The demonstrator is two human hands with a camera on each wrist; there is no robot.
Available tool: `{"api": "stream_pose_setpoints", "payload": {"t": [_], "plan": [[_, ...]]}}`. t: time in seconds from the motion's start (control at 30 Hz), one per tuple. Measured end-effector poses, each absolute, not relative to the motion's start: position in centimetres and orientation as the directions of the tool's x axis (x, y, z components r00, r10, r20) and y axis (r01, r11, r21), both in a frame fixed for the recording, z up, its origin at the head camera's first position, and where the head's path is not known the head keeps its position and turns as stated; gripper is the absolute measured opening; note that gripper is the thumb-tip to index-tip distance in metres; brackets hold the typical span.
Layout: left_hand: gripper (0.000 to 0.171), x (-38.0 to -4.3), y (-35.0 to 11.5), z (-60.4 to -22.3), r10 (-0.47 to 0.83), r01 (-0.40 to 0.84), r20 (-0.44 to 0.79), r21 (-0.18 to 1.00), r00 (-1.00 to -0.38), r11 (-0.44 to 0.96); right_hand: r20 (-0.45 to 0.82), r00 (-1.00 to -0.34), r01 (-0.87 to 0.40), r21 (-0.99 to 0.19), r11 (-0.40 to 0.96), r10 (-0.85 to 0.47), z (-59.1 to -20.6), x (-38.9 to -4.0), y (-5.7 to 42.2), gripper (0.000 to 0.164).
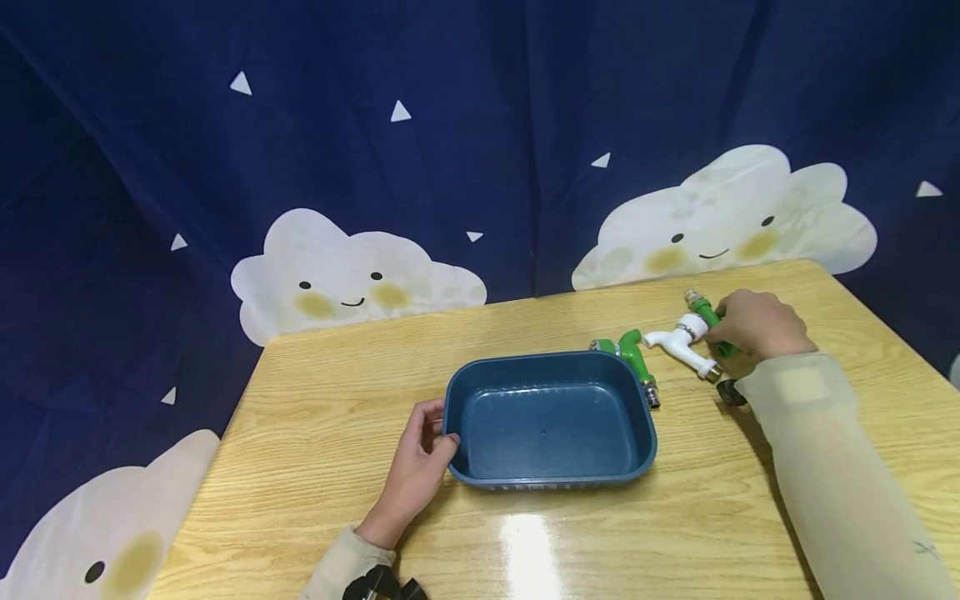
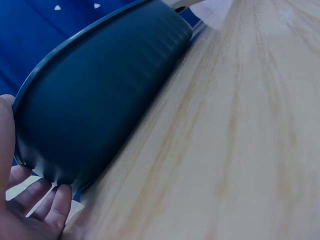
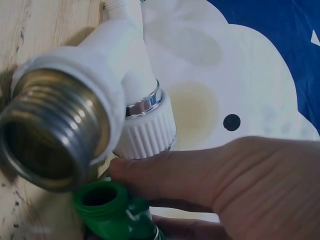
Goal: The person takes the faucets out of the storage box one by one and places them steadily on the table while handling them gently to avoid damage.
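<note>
A dark blue rectangular plastic basin (image 1: 551, 482) sits on the wooden table. My left hand (image 1: 420, 462) grips its left end, thumb over the rim and fingers against the outer wall; the left wrist view shows those fingertips (image 2: 61, 202) low on the basin. At the right, my right hand (image 1: 761, 325) holds a green faucet (image 1: 702, 308) between thumb and fingers, part of it hidden by the hand. Close beside it lies a white faucet (image 1: 681, 343) with a brass threaded end, large in the right wrist view. Another green faucet (image 1: 633, 354) lies by the basin's back right corner.
The wooden table (image 1: 330, 400) ends at a dark blue curtain (image 1: 450, 167) with smiling clouds and small white triangles, which hangs behind and to both sides. A black wrist strap (image 1: 729, 392) shows at the right sleeve.
</note>
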State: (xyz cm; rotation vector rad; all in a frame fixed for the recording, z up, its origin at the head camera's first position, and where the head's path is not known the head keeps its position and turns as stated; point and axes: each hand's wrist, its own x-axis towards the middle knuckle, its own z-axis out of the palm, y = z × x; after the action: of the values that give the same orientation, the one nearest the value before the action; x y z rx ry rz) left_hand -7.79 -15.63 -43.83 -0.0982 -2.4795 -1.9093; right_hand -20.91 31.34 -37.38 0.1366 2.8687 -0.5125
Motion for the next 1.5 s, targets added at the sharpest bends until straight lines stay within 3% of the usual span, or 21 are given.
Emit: {"api": "stream_pose_setpoints", "payload": {"t": [0.37, 1.5], "plan": [[0.043, -7.8, -15.6, -43.8, 0.045, 0.053, 0.043, 0.965, -0.998, 0.257, -0.232, -0.972, 0.127, -0.335, 0.933, 0.049, -36.8, -20.7, 31.6, 0.058], [0.043, -7.7, -15.6, -43.8, 0.038, 0.053, 0.045, 0.963, -0.998, 0.263, -0.244, -0.968, 0.119, -0.277, 0.953, 0.05, -35.1, -20.5, 30.7, 0.065]]}}
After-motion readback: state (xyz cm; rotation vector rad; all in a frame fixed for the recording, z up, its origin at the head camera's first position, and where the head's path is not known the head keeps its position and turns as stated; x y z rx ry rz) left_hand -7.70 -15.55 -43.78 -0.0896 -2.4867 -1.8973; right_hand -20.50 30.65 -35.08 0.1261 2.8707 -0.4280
